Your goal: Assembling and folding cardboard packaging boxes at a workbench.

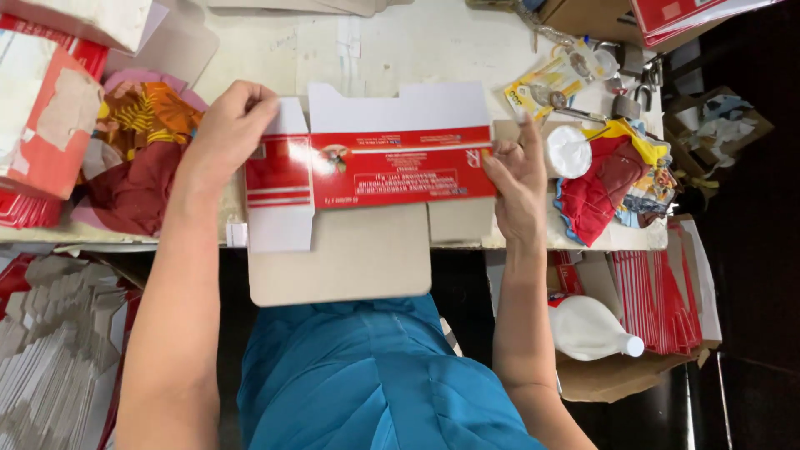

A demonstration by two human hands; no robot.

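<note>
Centrally in frame, my left hand (227, 133) and right hand (517, 179) pinch the ends of a flat red-and-white carton blank (375, 167), probably light, thin, bendy card, best gripped at its edges.

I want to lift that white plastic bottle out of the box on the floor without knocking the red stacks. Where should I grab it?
Judging by its pose, take the white plastic bottle by its narrow neck, near the cap end that points right toward the red flat cartons. Come from above: it lies on its side in the cardboard box, and the wide body looks harder to close fingers around.
</note>
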